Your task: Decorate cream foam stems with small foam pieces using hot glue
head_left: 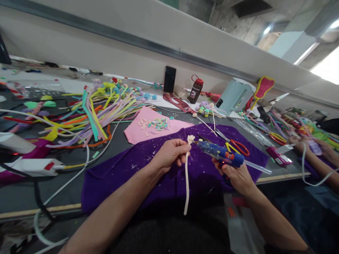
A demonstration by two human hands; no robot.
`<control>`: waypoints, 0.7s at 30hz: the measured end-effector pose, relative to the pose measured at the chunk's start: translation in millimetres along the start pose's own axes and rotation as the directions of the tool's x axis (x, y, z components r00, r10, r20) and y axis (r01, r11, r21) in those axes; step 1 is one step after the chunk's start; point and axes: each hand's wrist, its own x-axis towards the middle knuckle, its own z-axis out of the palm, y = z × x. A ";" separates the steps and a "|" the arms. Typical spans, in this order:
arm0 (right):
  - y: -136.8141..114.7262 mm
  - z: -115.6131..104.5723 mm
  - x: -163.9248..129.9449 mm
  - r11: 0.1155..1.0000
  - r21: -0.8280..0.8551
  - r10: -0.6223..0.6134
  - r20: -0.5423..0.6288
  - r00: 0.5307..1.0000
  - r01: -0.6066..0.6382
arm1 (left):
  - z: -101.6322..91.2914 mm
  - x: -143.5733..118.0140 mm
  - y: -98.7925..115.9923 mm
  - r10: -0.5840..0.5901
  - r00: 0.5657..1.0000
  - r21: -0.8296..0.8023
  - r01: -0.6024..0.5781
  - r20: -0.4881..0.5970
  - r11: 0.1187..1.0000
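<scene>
My left hand [171, 155] pinches a cream pipe cleaner [186, 183] near its curled top, and the long stem hangs down toward my lap. My right hand [235, 176] grips a blue and orange glue gun [221, 154] with a clear glue stick poking out at the back. Its nozzle points left and sits right at the cream curl. Both hands hover over a purple cloth [148, 176] speckled with white bits.
A pile of coloured pipe cleaners [92, 109] lies at the left, with a pink sheet [135, 132] holding small cut pieces. Orange-handled scissors [237, 145], a phone [169, 79], a brown bottle [196, 90] and a pale kettle [234, 95] stand beyond. Another person's hands [315, 148] work at the right.
</scene>
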 end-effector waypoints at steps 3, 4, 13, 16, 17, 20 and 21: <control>-2.1 0.0 0.4 0.999 -0.052 -0.010 -0.004 1.000 0.009 | 0.4 -0.6 1.4 -0.010 1.000 0.008 0.010 0.000 1.000; -2.7 -0.2 0.4 0.997 -0.070 -0.015 -0.002 1.000 0.015 | 0.5 -0.7 1.8 -0.014 1.000 0.010 0.014 0.001 1.000; 0.4 -0.6 0.9 0.978 -0.206 -0.023 0.013 1.000 0.025 | 0.5 -0.4 1.5 -0.008 1.000 0.007 0.008 -0.004 1.000; 1.5 0.3 2.2 0.980 -0.196 -0.034 0.003 0.999 0.034 | 0.3 -0.5 1.3 -0.008 1.000 0.007 0.008 -0.011 1.000; 1.7 0.6 2.5 0.980 -0.194 -0.039 0.001 0.999 0.038 | 0.1 -0.5 1.1 -0.007 1.000 0.009 0.007 -0.013 1.000; 1.7 0.7 2.2 0.976 -0.213 -0.039 0.011 0.999 0.040 | -0.4 -0.6 0.2 0.001 1.000 0.015 -0.001 -0.016 1.000; 1.7 0.4 1.8 0.974 -0.225 -0.036 0.014 0.999 0.038 | -0.5 -0.5 -0.1 0.002 1.000 0.016 -0.002 -0.016 1.000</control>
